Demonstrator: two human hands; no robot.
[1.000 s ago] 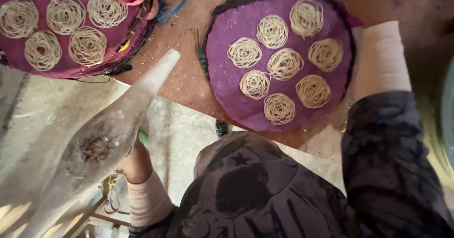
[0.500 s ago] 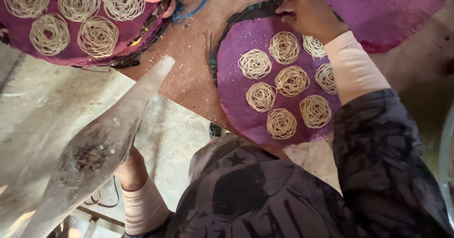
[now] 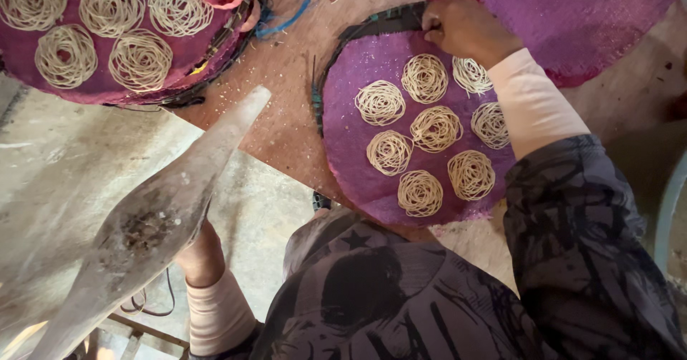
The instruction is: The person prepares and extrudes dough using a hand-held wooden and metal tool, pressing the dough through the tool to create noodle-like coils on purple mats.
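A person is bending over a round purple mesh tray [image 3: 358,145] lying in the centre-right of the frame, its surface carrying eight pale coils of string noodles [image 3: 436,128]. The right hand [image 3: 461,27], which a second ago was out past the tray's far side, is now closing its fingers on the dark woven rim [image 3: 379,25] at the top of the tray, pinching the edge just above the uppermost coils. The view has drawn closer over that second, and the tray itself is lying where it did on the reddish-brown worktop [image 3: 286,109]. The grip on the rim suggests the tray is being steadied or made ready for handling. The left hand [image 3: 199,249], at lower left, is largely hidden behind a long pale wooden lever [image 3: 154,220]; whether it is gripping cannot be told. A second purple tray [image 3: 107,91] of noodle coils is sitting at upper left, and more purple mesh [image 3: 572,16] is lying at upper right.
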